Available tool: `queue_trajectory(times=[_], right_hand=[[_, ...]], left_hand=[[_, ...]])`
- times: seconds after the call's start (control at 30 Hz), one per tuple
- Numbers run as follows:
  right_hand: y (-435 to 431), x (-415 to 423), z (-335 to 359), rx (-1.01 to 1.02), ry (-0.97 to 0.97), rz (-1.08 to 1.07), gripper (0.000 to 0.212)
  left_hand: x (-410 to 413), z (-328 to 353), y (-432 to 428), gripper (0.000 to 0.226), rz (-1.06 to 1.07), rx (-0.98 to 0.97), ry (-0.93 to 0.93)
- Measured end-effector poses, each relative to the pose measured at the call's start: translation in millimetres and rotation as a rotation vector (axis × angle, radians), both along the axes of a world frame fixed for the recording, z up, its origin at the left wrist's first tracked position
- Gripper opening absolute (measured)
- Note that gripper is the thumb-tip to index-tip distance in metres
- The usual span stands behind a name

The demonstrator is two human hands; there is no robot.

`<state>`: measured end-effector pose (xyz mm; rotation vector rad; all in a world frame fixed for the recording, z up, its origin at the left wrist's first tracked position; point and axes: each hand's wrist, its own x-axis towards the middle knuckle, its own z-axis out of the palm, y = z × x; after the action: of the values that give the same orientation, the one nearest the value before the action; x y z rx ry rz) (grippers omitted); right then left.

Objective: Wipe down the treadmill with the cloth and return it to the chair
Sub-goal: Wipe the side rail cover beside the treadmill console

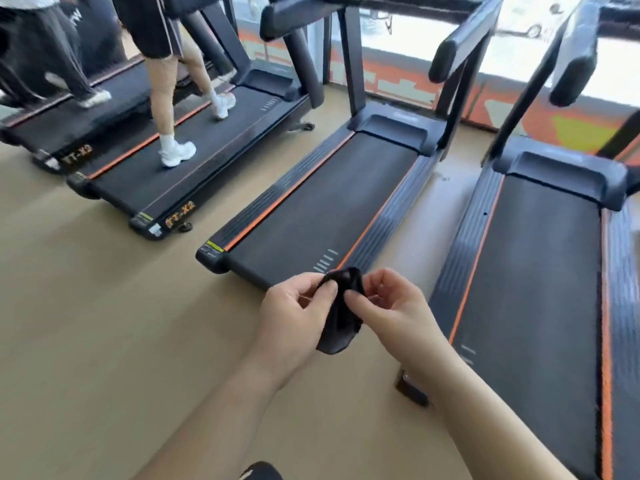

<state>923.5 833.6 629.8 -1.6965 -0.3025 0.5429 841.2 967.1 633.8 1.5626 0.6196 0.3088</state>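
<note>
Both forearms reach fwd, wrists angled in, above tan floor (104,306). L hand (294,306) pinches top of black cloth (341,317) betw thumb & curled fingers. R hand (391,306), fingers curled, pinches its right edge. Cloth hangs bunched betw them, in front of the middle treadmill (322,209) rear end, not touching it.

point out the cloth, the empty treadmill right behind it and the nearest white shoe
cloth (341,329): head view, on its hanging lower half
empty treadmill (322,209): head view, middle of the belt
nearest white shoe (177,153): head view, on its side
</note>
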Motion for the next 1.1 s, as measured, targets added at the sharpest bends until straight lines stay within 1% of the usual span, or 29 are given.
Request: queue_trajectory(times=[0.1,0.17,0.3,0.37,0.47,0.57,0.6,0.67,0.73,0.8,0.83,0.93,1.0,1.1], right_hand=[[56,69,-5,-0.049,-0.046,-0.111,0.008],[102,118,-12,-0.078,-0.078,-0.156,0.007],[198,213,-16,-0.161,-0.162,-0.067,0.015],[248,261,-11,-0.172,-0.131,-0.008,0.018],[315,325,5,-0.156,-0.035,0.073,0.017],[365,378,20,-0.042,0.014,0.04,0.013],[378,394,25,0.01,0.027,0.009,0.012],[405,429,31,0.061,0.049,-0.045,0.015],[425,463,38,0.09,0.087,-0.076,0.015],[443,501,42,0.11,0.09,-0.111,0.013],[452,521,43,0.098,0.066,-0.132,0.013],[479,583,47,0.069,-0.021,-0.176,0.014],[495,632,50,0.054,-0.064,-0.188,0.015],[508,720,65,0.043,-0.101,-0.195,0.014]], left_hand=[[47,-11,63,0.013,0.016,0.001,0.067],[83,-17,108,0.022,-0.025,-0.045,0.113],[169,-31,200,0.054,-0.125,-0.142,0.117],[219,-38,250,0.059,-0.116,-0.225,0.131],[287,-35,316,0.053,-0.104,-0.222,0.216],[346,-26,365,0.034,-0.106,-0.163,0.167],[366,-25,380,0.03,-0.113,-0.115,0.168],[412,-22,411,0.034,-0.185,0.081,0.168],[455,-18,431,0.034,-0.245,0.263,0.081],[493,-14,445,0.036,-0.278,0.358,-0.001],[512,-15,452,0.039,-0.293,0.37,-0.009],[572,-15,474,0.046,-0.348,0.321,-0.036],[623,-13,486,0.039,-0.377,0.303,-0.025],[715,-1,502,0.02,-0.376,0.242,0.061]])
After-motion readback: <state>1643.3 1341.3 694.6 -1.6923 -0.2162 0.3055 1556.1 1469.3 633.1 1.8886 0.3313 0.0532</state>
